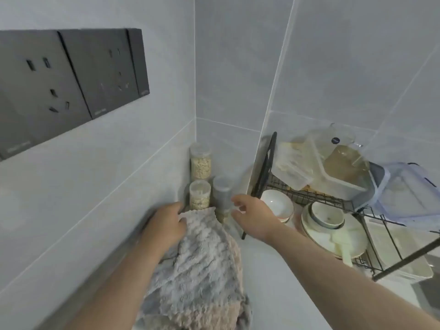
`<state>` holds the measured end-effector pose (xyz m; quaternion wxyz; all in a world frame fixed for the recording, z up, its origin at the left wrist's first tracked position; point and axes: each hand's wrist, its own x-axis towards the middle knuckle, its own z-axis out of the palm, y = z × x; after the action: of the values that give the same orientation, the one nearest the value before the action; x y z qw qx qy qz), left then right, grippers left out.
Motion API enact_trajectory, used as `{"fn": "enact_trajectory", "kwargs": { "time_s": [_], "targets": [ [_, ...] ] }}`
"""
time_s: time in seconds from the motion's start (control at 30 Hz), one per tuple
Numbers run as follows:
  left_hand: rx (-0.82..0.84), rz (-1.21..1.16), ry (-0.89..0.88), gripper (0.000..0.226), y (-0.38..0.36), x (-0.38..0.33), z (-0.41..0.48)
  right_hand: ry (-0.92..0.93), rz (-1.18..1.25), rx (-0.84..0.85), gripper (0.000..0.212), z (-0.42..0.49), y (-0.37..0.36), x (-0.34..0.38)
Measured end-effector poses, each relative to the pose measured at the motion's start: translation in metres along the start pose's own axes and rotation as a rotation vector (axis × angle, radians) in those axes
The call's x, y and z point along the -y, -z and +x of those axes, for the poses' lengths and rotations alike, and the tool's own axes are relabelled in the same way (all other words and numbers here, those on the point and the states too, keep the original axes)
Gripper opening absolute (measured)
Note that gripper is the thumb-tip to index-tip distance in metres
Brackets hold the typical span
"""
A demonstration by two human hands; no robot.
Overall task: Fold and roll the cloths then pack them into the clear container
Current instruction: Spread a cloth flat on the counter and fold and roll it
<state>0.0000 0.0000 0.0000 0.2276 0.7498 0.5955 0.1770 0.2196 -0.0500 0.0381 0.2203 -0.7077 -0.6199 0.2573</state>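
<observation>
A fluffy grey and pinkish cloth (202, 265) lies along the counter against the left wall, reaching toward the corner. My left hand (166, 225) rests on its far left edge with the fingers curled over the cloth near the wall. My right hand (252, 210) hovers open just right of the cloth's far end, fingers spread toward a small clear container (222, 194) standing in the corner. The hand touches neither the cloth nor the container.
Two clear jars of oats (200, 160) (199, 195) stand stacked in the corner. A black wire dish rack (333, 206) at the right holds bowls (277, 206), plates and plastic boxes (338, 167). Dark wall sockets (71, 75) sit on the left wall.
</observation>
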Motion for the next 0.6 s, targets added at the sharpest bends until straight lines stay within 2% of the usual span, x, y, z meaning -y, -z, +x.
{"fn": "enact_trajectory", "kwargs": {
  "time_s": [0.07, 0.17, 0.3, 0.43, 0.53, 0.6],
  "targets": [
    [0.007, 0.085, 0.021, 0.032, -0.014, 0.010, 0.006, -0.019, 0.031, 0.009, 0.031, 0.014, -0.014, -0.008],
    [-0.027, 0.180, -0.007, 0.038, -0.031, 0.018, 0.017, -0.066, 0.115, 0.026, 0.028, 0.037, -0.040, -0.023],
    [0.004, 0.359, -0.023, 0.020, -0.048, 0.017, 0.026, 0.018, 0.112, -0.005, 0.032, 0.065, -0.071, -0.038],
    [-0.006, 0.544, 0.009, 0.023, -0.071, 0.016, 0.030, 0.135, -0.010, -0.075, 0.029, 0.085, -0.100, -0.056],
    [-0.043, 0.586, -0.047, 0.013, -0.080, 0.013, 0.026, 0.238, -0.083, -0.121, 0.030, 0.091, -0.113, -0.071],
    [-0.086, 0.588, -0.106, 0.017, -0.083, 0.014, 0.020, 0.299, -0.095, -0.193, 0.024, 0.089, -0.118, -0.078]
  ]
}}
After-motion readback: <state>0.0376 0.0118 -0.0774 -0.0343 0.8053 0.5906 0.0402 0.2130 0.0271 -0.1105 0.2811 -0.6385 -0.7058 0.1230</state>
